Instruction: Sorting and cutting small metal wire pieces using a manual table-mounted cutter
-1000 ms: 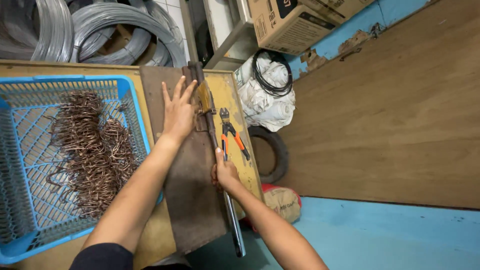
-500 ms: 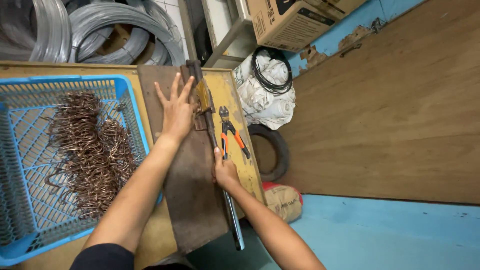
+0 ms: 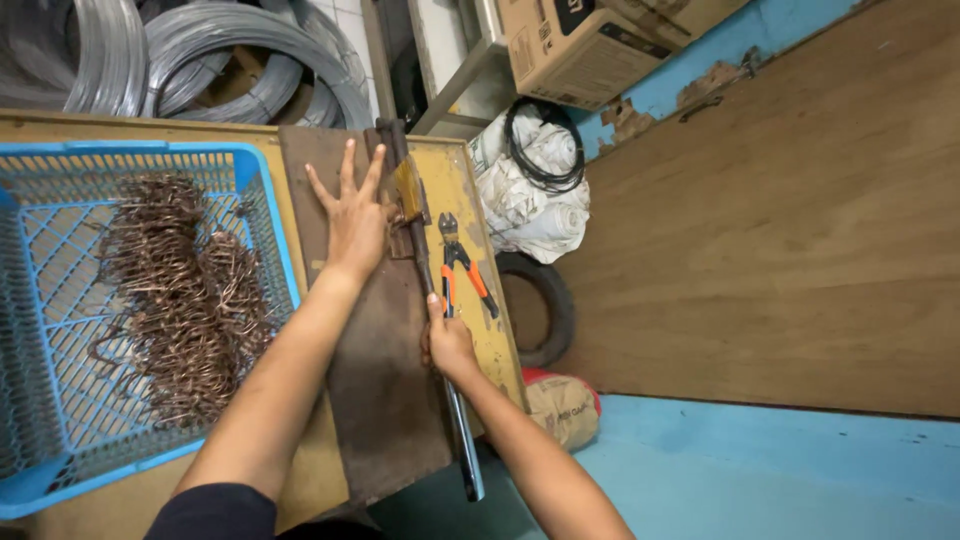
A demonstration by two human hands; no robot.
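Head view: near to far.
Right hand [image 3: 448, 343]: clenched on lever bar [image 3: 440, 320], mid-length.
Lever bar axis: run from near table edge away toward left hand.
Left hand [image 3: 355, 215]: released, pressed flat on brown plate [image 3: 385, 400], just left of bar's far end.
Pliers [image 3: 462, 262]: just right of bar.

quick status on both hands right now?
Left hand: open, fingers spread flat on the brown metal plate.
Right hand: closed around the long metal lever handle of the bench bender.
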